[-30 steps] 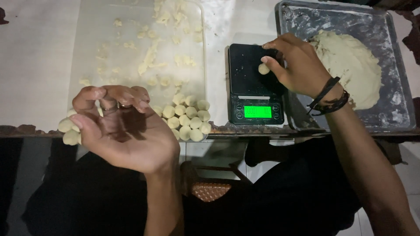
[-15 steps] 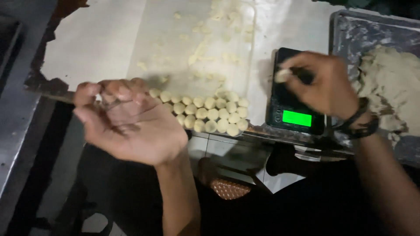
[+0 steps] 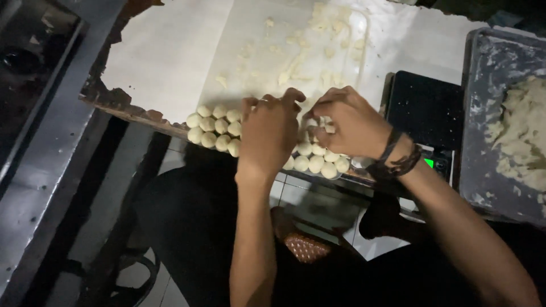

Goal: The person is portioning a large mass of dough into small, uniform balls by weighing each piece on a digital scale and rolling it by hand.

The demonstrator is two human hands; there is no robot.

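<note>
My two hands meet just above the rows of small pale dough balls (image 3: 211, 129) at the table's front edge. My right hand (image 3: 348, 120), with a dark bracelet at the wrist, pinches a small dough piece (image 3: 325, 125) in its fingertips. My left hand (image 3: 271, 135) is curled with its back up, and its fingers close against the same piece. It hides the middle of the rows. More dough balls (image 3: 319, 164) show under my right hand.
A clear sheet (image 3: 256, 34) strewn with dough scraps lies behind the balls. To the right sits a black digital scale (image 3: 425, 109) with a green display, then a metal tray (image 3: 483, 68) holding a dough mass (image 3: 526, 136). A dark metal frame runs along the left.
My right hand left the scale with the dough piece and came left. My left hand turned palm down and joined it over the balls. The view shifted left.
</note>
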